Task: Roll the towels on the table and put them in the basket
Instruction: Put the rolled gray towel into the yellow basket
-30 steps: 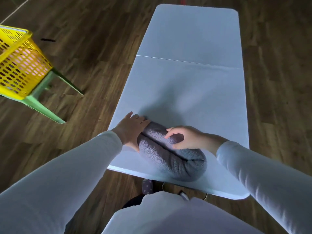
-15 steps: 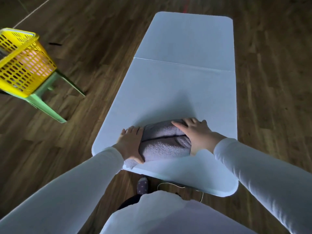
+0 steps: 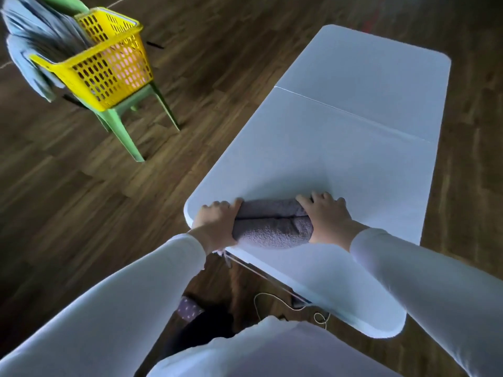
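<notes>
A rolled grey towel (image 3: 272,225) lies at the near left corner of the white folding table (image 3: 340,148). My left hand (image 3: 216,224) grips its left end, fingers curled over the top. My right hand (image 3: 325,217) grips its right end in the same way. The towel sits between both palms, close to the table's edge. A yellow basket (image 3: 109,61) stands on a green chair (image 3: 122,123) at the far left, away from the table.
Grey cloth (image 3: 35,42) hangs over the chair behind the basket. Dark wooden floor (image 3: 81,213) surrounds the table. A thin cord (image 3: 285,304) lies on the floor under the table's near edge. The far half of the table lies beyond a fold seam.
The towel has turned from a slanted lie to crosswise and shifted toward the table's left corner. Both hands now clasp its ends. The view has swung left, bringing the basket closer.
</notes>
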